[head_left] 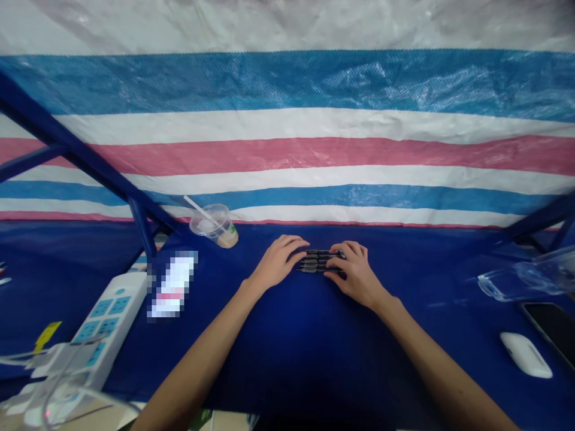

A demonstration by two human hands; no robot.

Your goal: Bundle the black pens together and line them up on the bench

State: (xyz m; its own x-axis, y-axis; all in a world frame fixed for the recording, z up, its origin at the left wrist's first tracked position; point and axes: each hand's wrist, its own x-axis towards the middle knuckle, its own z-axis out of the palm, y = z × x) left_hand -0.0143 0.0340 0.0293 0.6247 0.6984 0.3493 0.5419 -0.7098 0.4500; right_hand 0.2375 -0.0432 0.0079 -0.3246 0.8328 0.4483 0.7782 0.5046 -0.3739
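Several black pens [317, 261] lie side by side on the blue tabletop [287, 341], pointing left and right. My left hand [279, 262] is at their left ends, with thumb and bent fingers closed about the upper ones. At the other end my right hand [354, 270] curls its fingers over the pens, hiding their right ends. The lower pens' left tips show below my left thumb. The exact contact under the fingertips of each hand is partly hidden.
A plastic cup [227, 236] with a straw stands back left. Nearer are a lit, pixelated phone [174, 284] and a power strip [105, 323] with cables. To the right lie a clear glass [507, 281], a white earbud case [525, 354] and a dark phone [550, 326]. Striped sheeting hangs behind.
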